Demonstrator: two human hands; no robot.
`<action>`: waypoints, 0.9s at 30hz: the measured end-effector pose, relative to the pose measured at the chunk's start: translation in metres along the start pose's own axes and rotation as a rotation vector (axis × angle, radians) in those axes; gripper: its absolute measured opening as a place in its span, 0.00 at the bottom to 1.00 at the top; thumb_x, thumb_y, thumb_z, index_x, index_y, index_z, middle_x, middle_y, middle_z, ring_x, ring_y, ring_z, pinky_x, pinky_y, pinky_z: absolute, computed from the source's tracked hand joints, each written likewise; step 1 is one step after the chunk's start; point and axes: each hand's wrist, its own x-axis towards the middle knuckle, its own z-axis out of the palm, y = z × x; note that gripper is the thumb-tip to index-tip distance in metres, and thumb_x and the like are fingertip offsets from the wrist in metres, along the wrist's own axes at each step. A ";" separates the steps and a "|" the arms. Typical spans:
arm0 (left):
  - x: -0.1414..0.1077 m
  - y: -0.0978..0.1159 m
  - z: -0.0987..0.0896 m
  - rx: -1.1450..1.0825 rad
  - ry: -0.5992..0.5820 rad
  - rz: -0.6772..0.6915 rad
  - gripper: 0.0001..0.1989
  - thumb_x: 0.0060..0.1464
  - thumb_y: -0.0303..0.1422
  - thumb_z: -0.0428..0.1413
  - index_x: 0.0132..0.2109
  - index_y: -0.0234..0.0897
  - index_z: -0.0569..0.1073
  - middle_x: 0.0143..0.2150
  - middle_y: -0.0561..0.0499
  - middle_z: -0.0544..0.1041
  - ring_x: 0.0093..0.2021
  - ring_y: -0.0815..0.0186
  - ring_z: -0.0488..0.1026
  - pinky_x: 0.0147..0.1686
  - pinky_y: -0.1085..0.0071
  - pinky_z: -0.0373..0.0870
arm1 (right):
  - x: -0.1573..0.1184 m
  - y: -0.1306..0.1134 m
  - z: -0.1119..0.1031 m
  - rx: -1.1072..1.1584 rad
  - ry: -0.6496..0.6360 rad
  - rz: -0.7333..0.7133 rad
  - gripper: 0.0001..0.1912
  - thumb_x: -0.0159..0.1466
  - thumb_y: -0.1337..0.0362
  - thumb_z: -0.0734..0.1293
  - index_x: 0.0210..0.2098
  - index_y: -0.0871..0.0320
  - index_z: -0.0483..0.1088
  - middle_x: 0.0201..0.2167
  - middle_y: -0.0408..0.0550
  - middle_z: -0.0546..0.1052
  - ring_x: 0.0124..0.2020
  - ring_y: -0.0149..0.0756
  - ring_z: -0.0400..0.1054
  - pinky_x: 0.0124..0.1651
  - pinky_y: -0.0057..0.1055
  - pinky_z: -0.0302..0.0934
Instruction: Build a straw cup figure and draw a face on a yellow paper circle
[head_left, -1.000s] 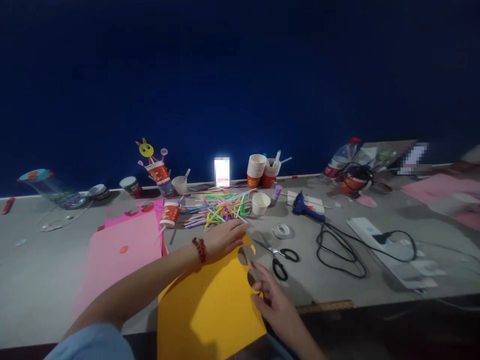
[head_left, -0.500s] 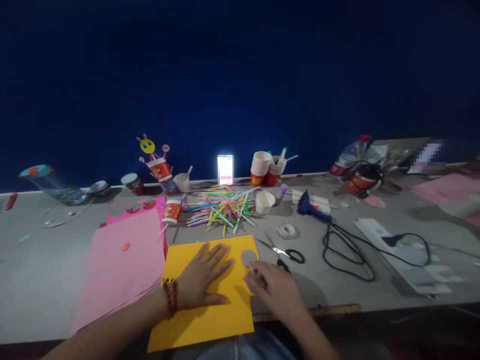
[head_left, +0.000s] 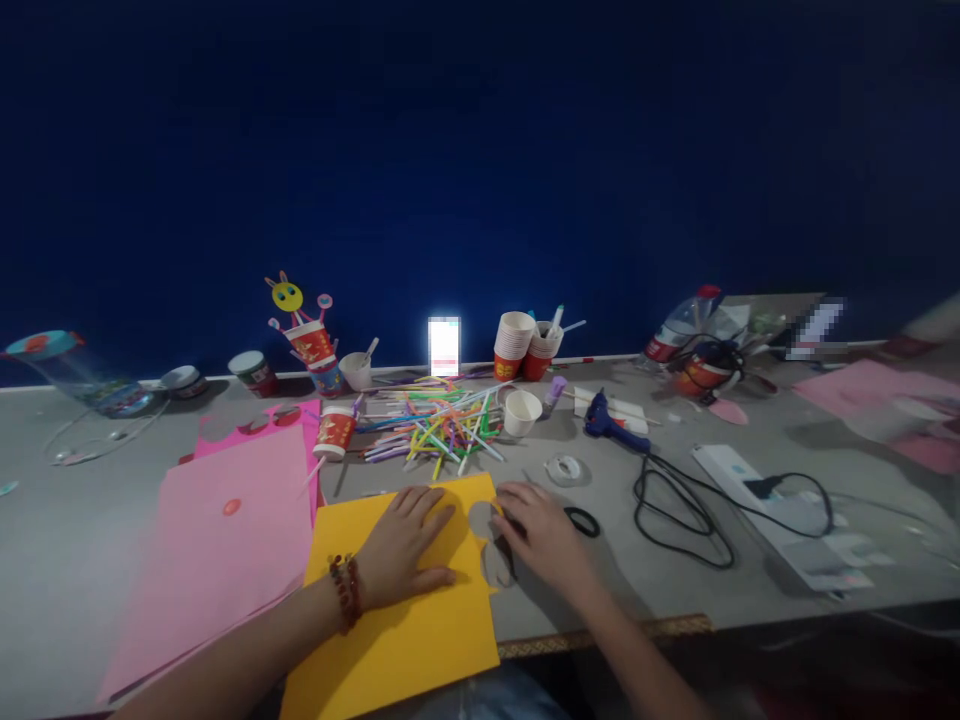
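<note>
My left hand [head_left: 405, 550] lies flat with fingers spread on a yellow sheet of paper [head_left: 405, 650], a beaded bracelet [head_left: 345, 592] at its wrist. Along the sheet's right edge are two rounded cut-outs with grey tabletop showing through. My right hand [head_left: 544, 535] rests beside that edge, its fingers bent but apart, and I see nothing held in it. It covers most of a pair of scissors [head_left: 583, 521]; only a black handle loop shows clearly.
Loose coloured straws [head_left: 442, 430] lie behind the yellow sheet, with a white paper cup [head_left: 522, 412] and tape [head_left: 564, 469] nearby. Pink paper [head_left: 225, 560] is at left. A blue glue gun [head_left: 611, 425] and power strip [head_left: 772, 520] sit right. Another person's arm [head_left: 937, 320] shows far right.
My right hand has moved up and off the yellow sheet's edge, over the scissors, uncovering the lower cut-out. My left hand stays on the sheet. The view has shifted slightly.
</note>
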 end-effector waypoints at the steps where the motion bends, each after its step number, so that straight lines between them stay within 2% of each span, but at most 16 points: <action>1: 0.004 -0.001 0.002 -0.005 0.017 0.006 0.40 0.54 0.60 0.54 0.64 0.37 0.66 0.65 0.34 0.66 0.63 0.43 0.63 0.62 0.44 0.58 | 0.004 0.006 -0.005 -0.001 0.054 0.016 0.14 0.68 0.64 0.62 0.51 0.52 0.74 0.52 0.53 0.76 0.54 0.49 0.68 0.56 0.50 0.65; 4: 0.013 -0.003 0.008 -0.007 0.029 0.018 0.42 0.52 0.62 0.54 0.65 0.39 0.66 0.69 0.33 0.60 0.67 0.40 0.59 0.62 0.41 0.55 | 0.027 0.029 -0.024 -0.054 0.257 0.095 0.21 0.69 0.59 0.62 0.60 0.52 0.67 0.58 0.57 0.71 0.59 0.52 0.65 0.62 0.53 0.59; 6: 0.016 -0.004 0.008 -0.006 0.010 0.022 0.43 0.51 0.63 0.54 0.66 0.41 0.64 0.72 0.34 0.56 0.69 0.38 0.54 0.64 0.38 0.49 | 0.049 0.044 -0.032 -0.079 0.322 0.147 0.28 0.67 0.56 0.64 0.65 0.54 0.60 0.62 0.58 0.67 0.63 0.53 0.61 0.64 0.53 0.56; 9: 0.017 -0.005 0.004 0.006 -0.033 0.024 0.47 0.49 0.65 0.54 0.68 0.45 0.62 0.73 0.35 0.53 0.71 0.37 0.49 0.65 0.34 0.40 | 0.083 0.062 -0.033 -0.104 0.271 0.238 0.40 0.62 0.52 0.69 0.68 0.58 0.54 0.66 0.63 0.62 0.66 0.59 0.57 0.64 0.55 0.56; 13: 0.010 -0.008 0.000 0.018 -0.069 0.018 0.47 0.51 0.66 0.50 0.69 0.42 0.59 0.72 0.33 0.54 0.72 0.40 0.50 0.66 0.35 0.38 | 0.109 0.070 -0.022 -0.067 0.169 0.273 0.42 0.60 0.56 0.69 0.69 0.60 0.52 0.64 0.64 0.66 0.63 0.60 0.62 0.62 0.54 0.59; 16: 0.003 -0.012 0.000 0.012 -0.066 0.007 0.46 0.53 0.65 0.49 0.69 0.41 0.59 0.72 0.33 0.55 0.71 0.40 0.51 0.67 0.36 0.41 | 0.106 0.064 -0.020 0.023 0.221 0.261 0.40 0.61 0.59 0.68 0.68 0.59 0.53 0.63 0.62 0.67 0.63 0.58 0.62 0.62 0.54 0.59; 18: 0.001 -0.014 -0.001 -0.011 -0.068 0.031 0.46 0.53 0.64 0.50 0.70 0.40 0.58 0.72 0.33 0.56 0.71 0.40 0.52 0.67 0.37 0.44 | 0.098 0.052 -0.021 0.147 0.250 0.188 0.39 0.61 0.58 0.68 0.69 0.57 0.53 0.65 0.60 0.64 0.65 0.55 0.60 0.63 0.52 0.58; 19: 0.002 -0.015 -0.002 -0.025 -0.067 0.051 0.46 0.53 0.64 0.51 0.70 0.40 0.58 0.72 0.33 0.56 0.71 0.40 0.53 0.67 0.38 0.45 | 0.092 0.043 -0.022 0.237 0.226 0.140 0.40 0.61 0.57 0.69 0.69 0.57 0.53 0.66 0.59 0.64 0.65 0.53 0.60 0.63 0.50 0.59; 22: 0.007 -0.017 -0.005 -0.066 -0.044 0.095 0.46 0.51 0.62 0.55 0.69 0.42 0.60 0.70 0.35 0.59 0.70 0.41 0.54 0.67 0.39 0.46 | 0.079 0.016 -0.020 0.536 0.041 0.065 0.43 0.60 0.57 0.70 0.70 0.56 0.51 0.63 0.57 0.67 0.59 0.48 0.67 0.58 0.42 0.65; 25: 0.012 -0.017 -0.006 -0.122 -0.007 0.073 0.40 0.52 0.57 0.59 0.65 0.43 0.64 0.68 0.38 0.64 0.68 0.41 0.57 0.65 0.41 0.52 | 0.073 -0.002 -0.011 0.577 -0.058 0.022 0.44 0.59 0.59 0.72 0.70 0.55 0.51 0.63 0.57 0.68 0.61 0.49 0.66 0.62 0.45 0.61; 27: 0.012 -0.017 -0.005 -0.204 0.056 0.012 0.32 0.55 0.49 0.60 0.62 0.42 0.66 0.65 0.39 0.67 0.66 0.45 0.62 0.63 0.46 0.59 | 0.071 -0.006 -0.003 0.540 -0.096 -0.009 0.45 0.59 0.61 0.72 0.71 0.53 0.51 0.65 0.57 0.66 0.64 0.50 0.63 0.64 0.48 0.57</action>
